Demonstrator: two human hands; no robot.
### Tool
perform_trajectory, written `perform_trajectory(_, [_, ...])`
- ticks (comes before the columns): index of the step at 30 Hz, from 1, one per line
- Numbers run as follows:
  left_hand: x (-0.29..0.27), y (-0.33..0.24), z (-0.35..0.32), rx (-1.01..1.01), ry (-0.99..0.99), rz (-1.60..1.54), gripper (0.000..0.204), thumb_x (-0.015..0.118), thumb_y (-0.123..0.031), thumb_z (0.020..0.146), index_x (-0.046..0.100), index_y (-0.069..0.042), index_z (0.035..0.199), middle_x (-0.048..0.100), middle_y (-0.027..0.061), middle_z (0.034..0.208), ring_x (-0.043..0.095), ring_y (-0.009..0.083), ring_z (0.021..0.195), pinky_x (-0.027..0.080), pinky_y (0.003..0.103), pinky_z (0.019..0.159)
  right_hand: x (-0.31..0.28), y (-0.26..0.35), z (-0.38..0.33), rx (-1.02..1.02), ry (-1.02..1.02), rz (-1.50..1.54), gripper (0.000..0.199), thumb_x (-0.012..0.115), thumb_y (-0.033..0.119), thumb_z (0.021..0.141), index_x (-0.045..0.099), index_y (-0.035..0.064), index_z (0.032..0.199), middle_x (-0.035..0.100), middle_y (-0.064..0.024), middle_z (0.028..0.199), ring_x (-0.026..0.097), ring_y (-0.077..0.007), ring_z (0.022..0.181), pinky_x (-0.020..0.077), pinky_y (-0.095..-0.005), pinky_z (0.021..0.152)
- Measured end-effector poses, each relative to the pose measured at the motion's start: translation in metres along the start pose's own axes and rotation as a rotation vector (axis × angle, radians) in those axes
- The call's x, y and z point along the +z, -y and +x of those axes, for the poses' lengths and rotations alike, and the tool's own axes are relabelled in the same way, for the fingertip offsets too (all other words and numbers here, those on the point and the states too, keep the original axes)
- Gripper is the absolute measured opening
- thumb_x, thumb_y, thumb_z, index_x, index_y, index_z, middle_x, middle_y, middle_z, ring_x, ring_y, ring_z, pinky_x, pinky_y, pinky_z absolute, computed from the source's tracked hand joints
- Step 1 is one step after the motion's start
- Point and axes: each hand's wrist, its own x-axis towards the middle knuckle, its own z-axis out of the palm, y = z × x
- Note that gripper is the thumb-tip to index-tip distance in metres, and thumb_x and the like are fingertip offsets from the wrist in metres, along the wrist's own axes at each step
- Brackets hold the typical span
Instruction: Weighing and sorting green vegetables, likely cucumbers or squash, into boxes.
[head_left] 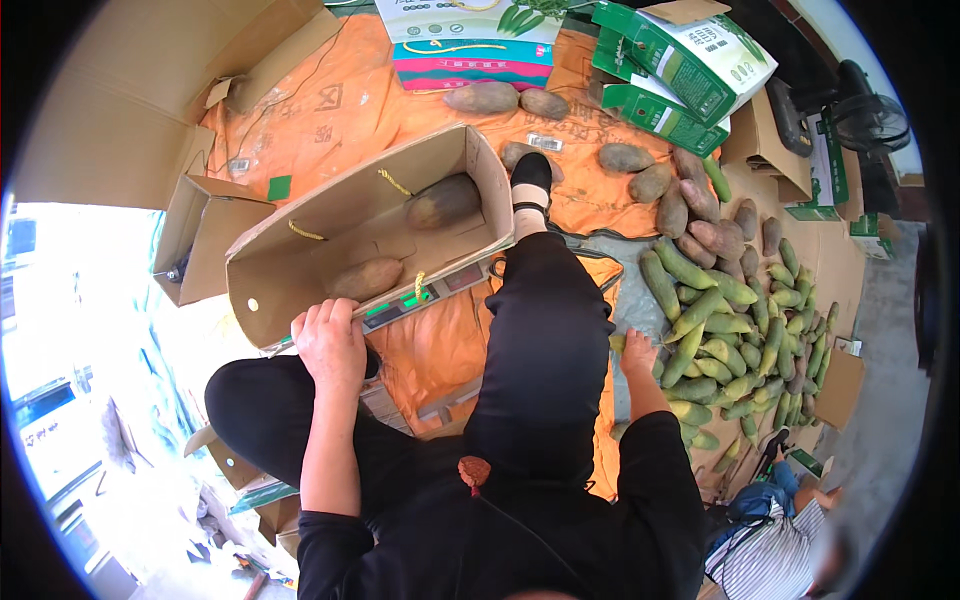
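Note:
My left hand (330,345) is closed over the near rim of a long open cardboard box (330,230) with yellow rope handles. Two brownish, sweet-potato-like roots lie inside, a dark one (443,203) at the far right and a paler one (367,279) nearer. Right of my raised knee, my right hand (639,356) is at the left edge of a heap of green radishes (730,345). Its fingers are curled around a green radish (617,343), of which only a small end shows. A scale with a lit green display (413,298) sits beneath the box's near side.
Brownish roots (690,205) lie beyond the radish heap on an orange sheet (330,90). Printed cartons (690,70) stand at the back, a large cardboard box (150,90) at far left. My foot (531,180) touches the box's right end. Another person (765,540) is at lower right.

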Motion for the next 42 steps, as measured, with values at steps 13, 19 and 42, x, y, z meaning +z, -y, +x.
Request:
perform_trajectory(13, [0.000, 0.003, -0.003, 0.021, -0.017, -0.019, 0.010, 0.067, -0.010, 0.070, 0.059, -0.009, 0.077, 0.062, 0.0059, 0.078, 0.058, 0.0258, 0.080, 0.040, 0.039, 0.078, -0.211, 0.014, -0.004, -0.402, -0.525, 1.476, 0.048, 0.067, -0.002, 0.076, 0.043, 0.0020, 0.117, 0.056, -0.0094, 0.107, 0.055, -0.0191, 0.100, 0.0461, -0.0325, 0.088])
perform_trajectory(19, [-0.001, 0.004, -0.005, 0.040, -0.028, -0.008, 0.008, 0.065, -0.010, 0.070, 0.058, -0.009, 0.074, 0.061, 0.0060, 0.076, 0.058, 0.0253, 0.079, 0.041, 0.040, 0.078, -0.382, 0.055, -0.093, -0.901, -0.644, 1.661, 0.054, 0.065, -0.006, 0.076, 0.039, 0.0025, 0.122, 0.049, -0.0108, 0.118, 0.053, -0.0208, 0.108, 0.0458, -0.0343, 0.093])
perform_trajectory(42, [-0.004, -0.007, -0.006, 0.050, 0.024, 0.033, 0.009, 0.064, -0.008, 0.073, 0.059, -0.007, 0.080, 0.061, 0.0071, 0.079, 0.057, 0.0266, 0.081, 0.040, 0.039, 0.078, -0.437, 0.281, -0.113, -1.399, -0.247, 0.749, 0.030, 0.068, 0.029, 0.077, 0.062, 0.0092, 0.098, 0.066, -0.0087, 0.082, 0.064, -0.0275, 0.081, 0.0486, -0.0384, 0.071])
